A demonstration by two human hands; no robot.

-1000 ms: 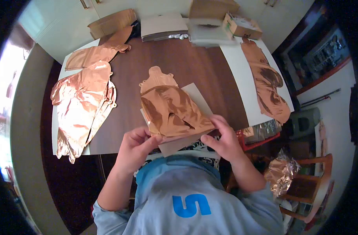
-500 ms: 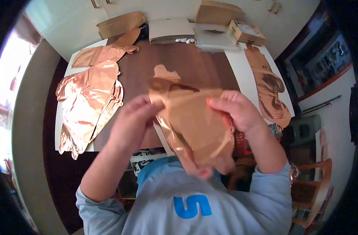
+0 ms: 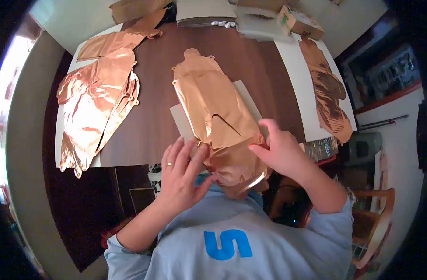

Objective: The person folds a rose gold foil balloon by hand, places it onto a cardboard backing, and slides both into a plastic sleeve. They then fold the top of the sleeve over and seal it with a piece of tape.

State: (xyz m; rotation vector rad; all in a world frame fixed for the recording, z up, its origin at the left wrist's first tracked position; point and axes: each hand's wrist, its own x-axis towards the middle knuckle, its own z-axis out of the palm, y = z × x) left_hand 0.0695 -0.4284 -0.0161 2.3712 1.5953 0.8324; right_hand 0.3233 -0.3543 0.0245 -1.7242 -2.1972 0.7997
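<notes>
A flat, uninflated rose-gold foil balloon [image 3: 218, 98] lies lengthwise in front of me, its near end bent down over the table edge against my shirt. A dark V-shaped line crosses its middle. Beneath it, corners of a pale card [image 3: 180, 122] stick out on both sides. My left hand [image 3: 181, 165], with a ring on one finger, rests open with fingers spread at the balloon's left edge. On the opposite edge is my right hand [image 3: 281, 147], thumb and index finger apart, the thumb touching the foil; its other fingers are partly hidden.
More flat rose-gold foil balloons [image 3: 99, 100] are piled at the table's left, some hanging past its front edge. Another foil piece [image 3: 323, 88] lies along the right side. At the back stand a stack of pale cards [image 3: 205, 11], clear plastic sleeves [image 3: 260, 25] and an open carton [image 3: 300, 22].
The balloon, held up in both hands before, now lies on the table over the pale card. My left hand has spread its fingers, and my right thumb and index finger have parted.
</notes>
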